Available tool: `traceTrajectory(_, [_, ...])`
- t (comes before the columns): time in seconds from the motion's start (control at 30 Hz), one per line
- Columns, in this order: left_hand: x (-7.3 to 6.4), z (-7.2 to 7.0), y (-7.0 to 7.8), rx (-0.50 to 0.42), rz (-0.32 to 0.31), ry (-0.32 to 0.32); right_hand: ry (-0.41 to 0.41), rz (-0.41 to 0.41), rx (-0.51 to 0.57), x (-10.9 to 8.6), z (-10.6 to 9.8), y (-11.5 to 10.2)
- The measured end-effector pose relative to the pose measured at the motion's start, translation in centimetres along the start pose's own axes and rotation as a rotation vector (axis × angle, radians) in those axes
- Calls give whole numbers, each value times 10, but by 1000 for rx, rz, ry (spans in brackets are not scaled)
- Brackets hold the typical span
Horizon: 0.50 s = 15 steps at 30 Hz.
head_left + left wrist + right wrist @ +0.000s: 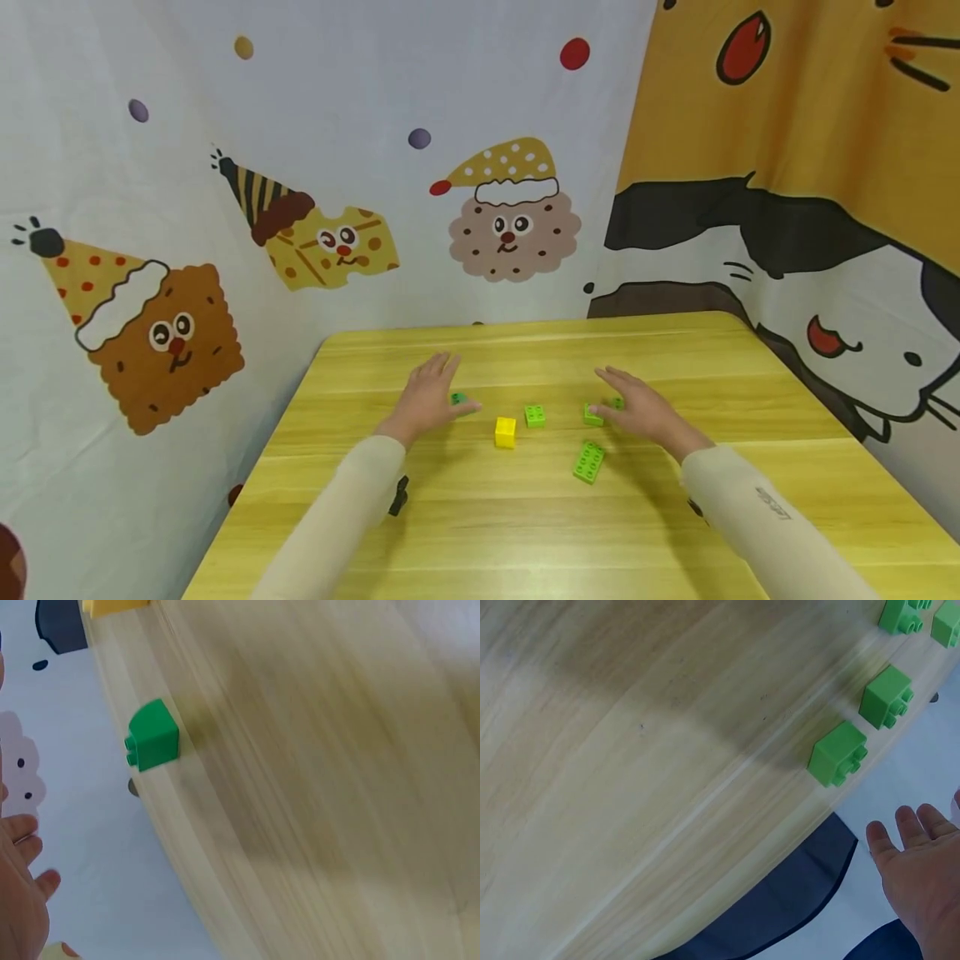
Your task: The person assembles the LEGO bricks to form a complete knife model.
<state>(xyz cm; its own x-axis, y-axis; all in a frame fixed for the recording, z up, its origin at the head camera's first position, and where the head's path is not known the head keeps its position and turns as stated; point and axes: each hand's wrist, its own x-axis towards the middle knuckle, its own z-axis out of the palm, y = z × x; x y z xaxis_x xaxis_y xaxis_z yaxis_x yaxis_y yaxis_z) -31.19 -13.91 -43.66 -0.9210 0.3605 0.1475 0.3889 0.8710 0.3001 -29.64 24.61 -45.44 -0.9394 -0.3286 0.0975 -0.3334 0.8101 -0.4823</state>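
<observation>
Over the left half of the table my left hand [429, 398] is held with its fingers extended, nothing in it. A dark green block with a curved top [154, 736] sits close by, partly covered by that hand in the head view. On the right, my right hand [641, 408] is likewise held with fingers extended and grips nothing; its thumb overlaps a light green block [592, 415] in the head view. Another light green block [618, 403] lies just beyond. Between the hands are a yellow block [506, 432], a square light green block [535, 416] and a longer light green block [589, 462].
The wooden table [480, 533] has its far edge near a printed cloth [360, 100] hanging behind it. A small black object [399, 497] shows beside the left sleeve, and another dark piece [697, 507] beside the right sleeve.
</observation>
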Motion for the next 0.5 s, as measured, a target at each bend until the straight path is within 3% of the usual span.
traceTrajectory(0.3, [-2, 11, 11, -172, 22, -45, 14, -50, 53, -4, 7, -5])
traceTrajectory(0.5, [-3, 20, 16, -269, -3, -98, -3, -57, 87, -7, 12, -8])
